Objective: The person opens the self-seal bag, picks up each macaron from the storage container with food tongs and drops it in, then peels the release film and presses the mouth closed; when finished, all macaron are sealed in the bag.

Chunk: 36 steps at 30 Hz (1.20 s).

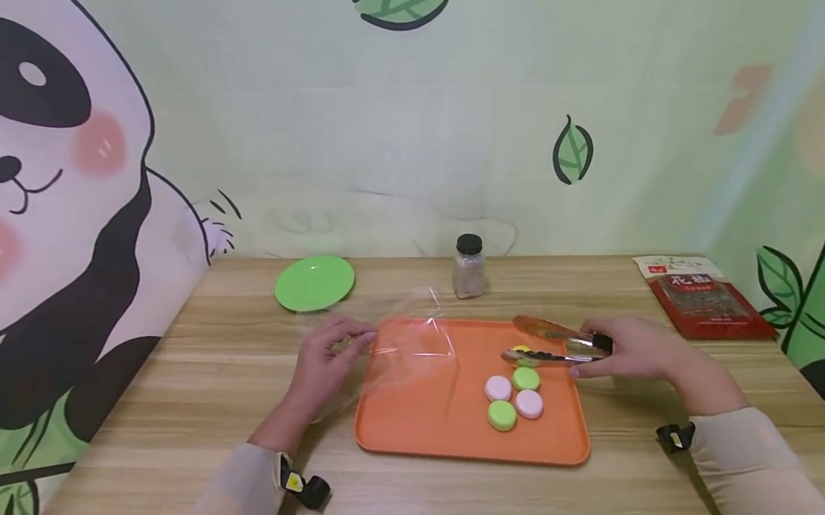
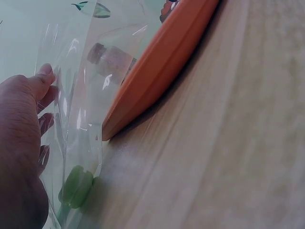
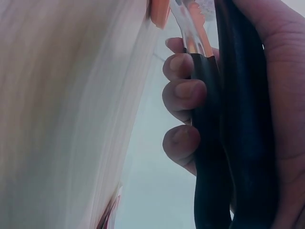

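Note:
My left hand [image 1: 328,365] pinches a clear plastic bag [image 1: 418,338] that stretches over the left part of the orange tray [image 1: 425,432]. Low in the bag, a green macaron [image 2: 78,187] shows through the film in the left wrist view. With my right hand [image 1: 634,346] I grip metal tongs [image 1: 559,356] by their black handles [image 3: 209,143]. The tongs' arms are spread above the tray's right side, overlapping a yellow macaron [image 1: 522,350]. In front of it lie two pink macarons [image 1: 529,403] and two green macarons [image 1: 502,416], grouped closely together.
Behind the bag sits a green plate [image 1: 314,283] on the wooden table [image 1: 180,433]. A black-capped jar [image 1: 468,268] stands beyond the tray, near the wall. At the far right lies a red spice packet [image 1: 710,300].

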Each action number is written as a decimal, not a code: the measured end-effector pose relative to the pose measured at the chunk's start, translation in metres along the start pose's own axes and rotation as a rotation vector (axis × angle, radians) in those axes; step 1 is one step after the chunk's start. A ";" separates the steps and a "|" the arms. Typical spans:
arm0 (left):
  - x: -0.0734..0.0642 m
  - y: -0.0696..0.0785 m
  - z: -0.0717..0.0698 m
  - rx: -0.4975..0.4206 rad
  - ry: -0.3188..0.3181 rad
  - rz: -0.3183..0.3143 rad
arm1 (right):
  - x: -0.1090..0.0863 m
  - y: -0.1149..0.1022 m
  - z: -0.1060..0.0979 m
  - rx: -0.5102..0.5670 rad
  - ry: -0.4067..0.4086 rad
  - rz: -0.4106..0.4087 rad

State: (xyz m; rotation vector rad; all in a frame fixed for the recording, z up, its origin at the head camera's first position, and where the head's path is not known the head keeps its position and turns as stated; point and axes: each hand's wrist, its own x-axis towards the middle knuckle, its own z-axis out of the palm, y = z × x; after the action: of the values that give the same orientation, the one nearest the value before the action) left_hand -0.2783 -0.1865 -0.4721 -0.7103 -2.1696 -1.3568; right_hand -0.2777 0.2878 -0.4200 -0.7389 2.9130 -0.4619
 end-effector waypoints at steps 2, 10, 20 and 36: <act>0.000 0.000 0.000 0.000 0.000 0.004 | 0.000 0.000 -0.001 0.005 -0.011 0.013; 0.001 -0.001 0.000 0.000 0.001 0.016 | 0.000 0.001 -0.005 -0.016 -0.032 0.038; 0.001 0.000 0.000 -0.015 -0.008 0.016 | -0.002 0.001 -0.006 -0.003 -0.058 0.034; -0.001 0.000 0.000 -0.001 -0.002 0.019 | -0.002 0.002 -0.003 -0.009 -0.067 0.023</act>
State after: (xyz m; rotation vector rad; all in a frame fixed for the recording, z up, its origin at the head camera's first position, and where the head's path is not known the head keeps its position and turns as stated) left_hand -0.2773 -0.1867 -0.4729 -0.7314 -2.1582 -1.3485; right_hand -0.2770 0.2908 -0.4178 -0.7072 2.8605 -0.4140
